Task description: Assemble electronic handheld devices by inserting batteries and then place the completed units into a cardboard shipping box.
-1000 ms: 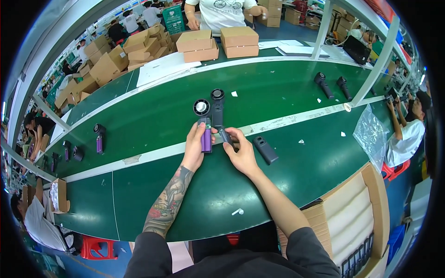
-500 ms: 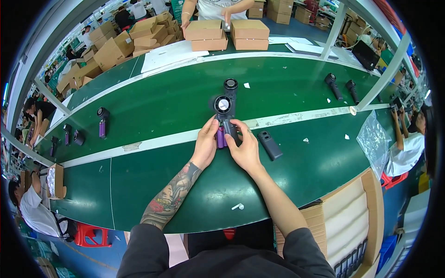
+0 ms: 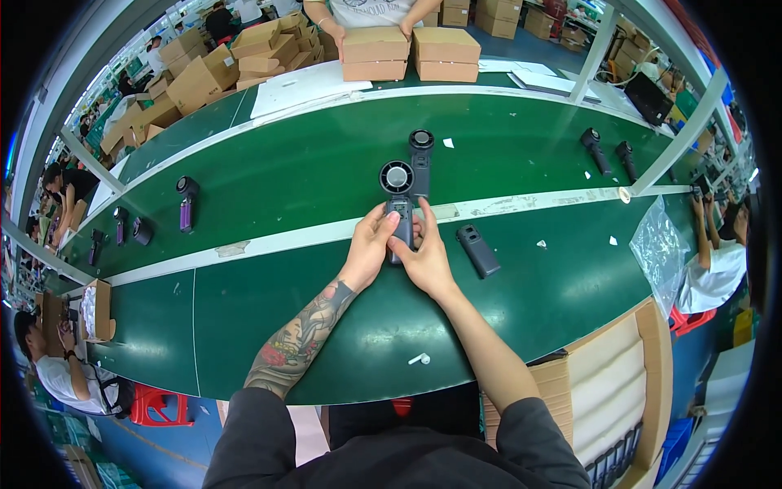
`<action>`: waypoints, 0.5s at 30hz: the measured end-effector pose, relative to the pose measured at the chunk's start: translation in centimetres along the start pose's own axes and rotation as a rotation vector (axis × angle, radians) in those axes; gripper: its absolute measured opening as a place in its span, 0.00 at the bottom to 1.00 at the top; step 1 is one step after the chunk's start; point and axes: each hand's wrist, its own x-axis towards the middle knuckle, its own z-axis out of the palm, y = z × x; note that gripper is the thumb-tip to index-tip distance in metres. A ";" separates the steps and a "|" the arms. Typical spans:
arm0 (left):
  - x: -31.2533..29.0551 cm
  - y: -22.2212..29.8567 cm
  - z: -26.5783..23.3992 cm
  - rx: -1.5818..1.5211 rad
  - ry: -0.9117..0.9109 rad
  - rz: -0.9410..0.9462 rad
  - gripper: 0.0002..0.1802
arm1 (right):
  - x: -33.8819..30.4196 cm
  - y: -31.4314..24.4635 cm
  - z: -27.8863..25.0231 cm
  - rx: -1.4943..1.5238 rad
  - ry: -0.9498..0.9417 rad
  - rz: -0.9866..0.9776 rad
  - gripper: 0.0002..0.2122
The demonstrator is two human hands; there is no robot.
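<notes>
A dark handheld fan [image 3: 397, 177] with a round, ringed head is upright in front of me. My left hand [image 3: 368, 251] closes round the left side of its handle, thumb resting on the front. From the other side my right hand [image 3: 425, 259] grips the same handle, its thumb pressing low on a grey handle cover [image 3: 400, 220]. That cover lies over the front of the handle, and no purple cell shows there. Whether it is fully seated I cannot tell. Just right of my hands lies a separate grey cover [image 3: 478, 251].
Another dark fan [image 3: 421, 155] lies right behind mine. A fan with a purple cell [image 3: 186, 204] is to the left, other fans [image 3: 595, 151] to the right. A small white earbud-like piece [image 3: 420, 359] lies near the front edge. A co-worker's hands touch cartons [image 3: 375, 53] across the bench.
The grey cover has moved from beside the purple cells onto the fan's handle, hiding them. Both hands have closed round the handle. Across the bench, the co-worker's hands have come onto the left cartons.
</notes>
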 end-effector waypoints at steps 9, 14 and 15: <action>0.7 -1.9 -0.2 0.255 -0.007 0.270 0.26 | 0.4 0.5 -1.7 -0.230 -0.110 -0.093 0.31; 0.8 -1.5 -0.5 0.235 -0.059 0.153 0.33 | 0.3 0.1 -1.5 -0.193 -0.098 -0.119 0.30; 0.7 -1.6 -0.5 0.248 -0.048 0.162 0.32 | 0.2 0.2 -1.4 -0.226 -0.101 -0.100 0.29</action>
